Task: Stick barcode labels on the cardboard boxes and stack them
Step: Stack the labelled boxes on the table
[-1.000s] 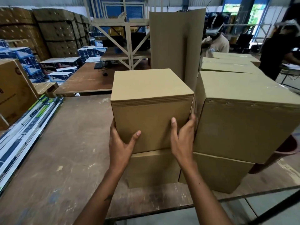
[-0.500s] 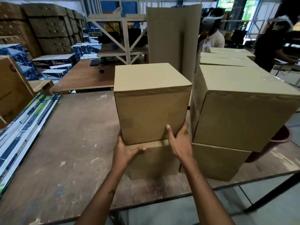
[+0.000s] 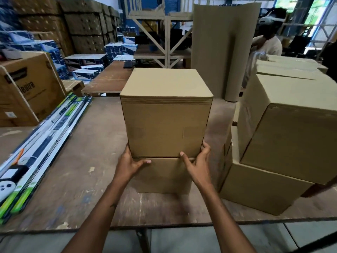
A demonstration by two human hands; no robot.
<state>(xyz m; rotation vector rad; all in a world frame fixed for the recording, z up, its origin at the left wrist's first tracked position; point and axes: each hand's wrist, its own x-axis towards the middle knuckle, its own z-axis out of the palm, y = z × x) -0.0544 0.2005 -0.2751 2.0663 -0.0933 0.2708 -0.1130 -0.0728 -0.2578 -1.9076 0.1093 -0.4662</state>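
A plain cardboard box sits on top of a lower cardboard box in the middle of the wooden table. My left hand grips the upper box's lower left corner, thumb laid along the seam between the two boxes. My right hand grips its lower right corner, fingers curled round the side edge. A second stack of two cardboard boxes stands to the right. No barcode label shows on any face I can see.
Long flat printed cartons lie along the table's left side beside a large brown printed box. A tall roll of cardboard stands behind the stack. A person stands at the back right. The table's front edge is near me.
Both hands have slid down from the upper box's front face to its bottom corners. The stack with the upper box now stands farther left of the right stack, with a gap between them.
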